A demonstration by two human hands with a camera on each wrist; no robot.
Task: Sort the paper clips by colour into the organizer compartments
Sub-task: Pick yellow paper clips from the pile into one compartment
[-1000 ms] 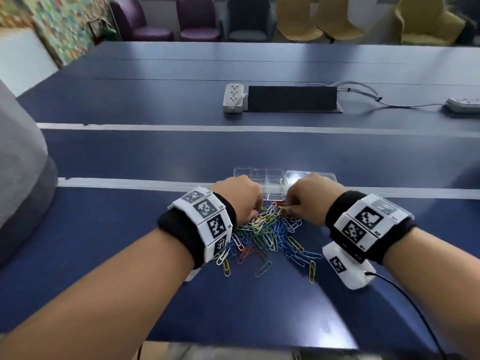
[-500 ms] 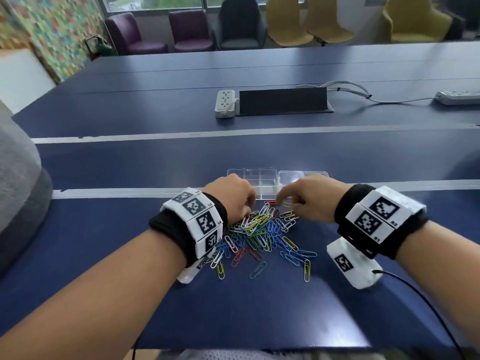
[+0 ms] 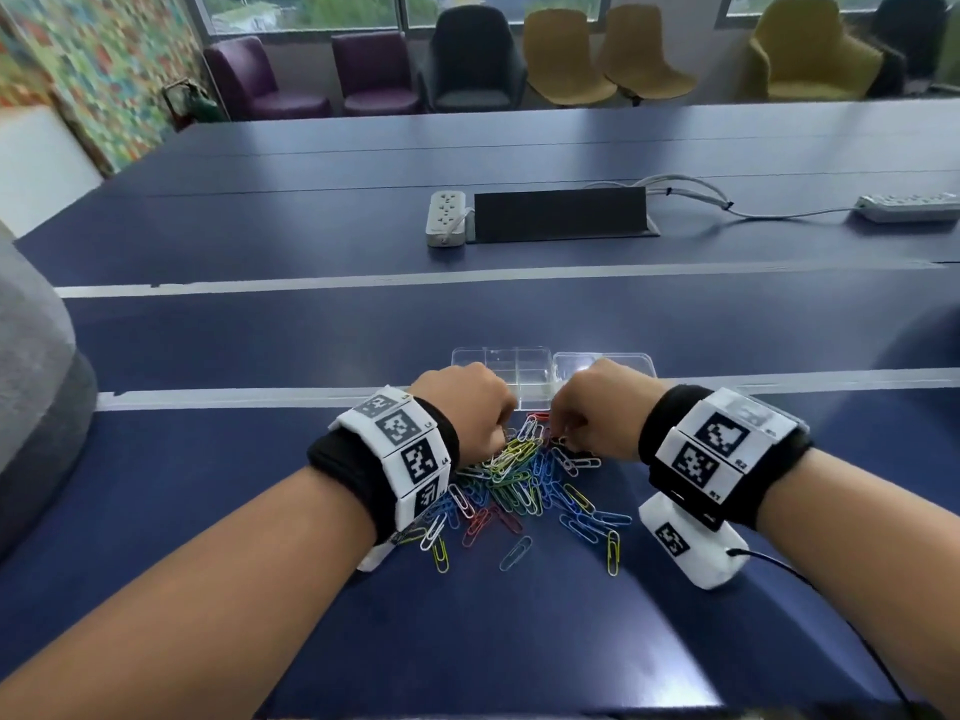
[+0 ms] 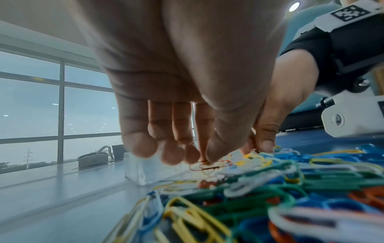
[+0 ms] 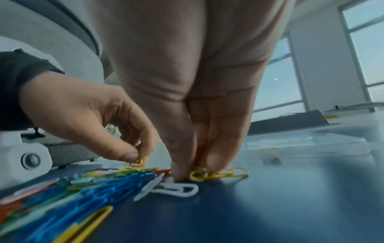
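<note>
A loose pile of paper clips (image 3: pixel 524 485) in blue, green, yellow, red and white lies on the dark blue table. Just behind it stands a clear plastic organizer (image 3: pixel 519 366) whose compartments look empty. Both hands work at the pile's far edge. My left hand (image 3: pixel 501 433) pinches a thin red clip (image 4: pixel 209 164) between thumb and forefinger, just above the pile. My right hand (image 3: pixel 563 433) has its fingertips down on the table, thumb and fingers closed on a yellow clip (image 5: pixel 218 175), beside a white clip (image 5: pixel 176 190).
A white power strip (image 3: pixel 444 218) and a black cable box (image 3: pixel 561 213) sit mid-table, with a second strip (image 3: pixel 909 207) at far right. A grey-clad person (image 3: pixel 31 381) is at the left edge. Chairs line the far wall.
The right hand's forefinger, stretched toward the pile half a second ago, has curled down onto the clips. Both hands stay at the pile's far edge. The head view has tilted slightly.
</note>
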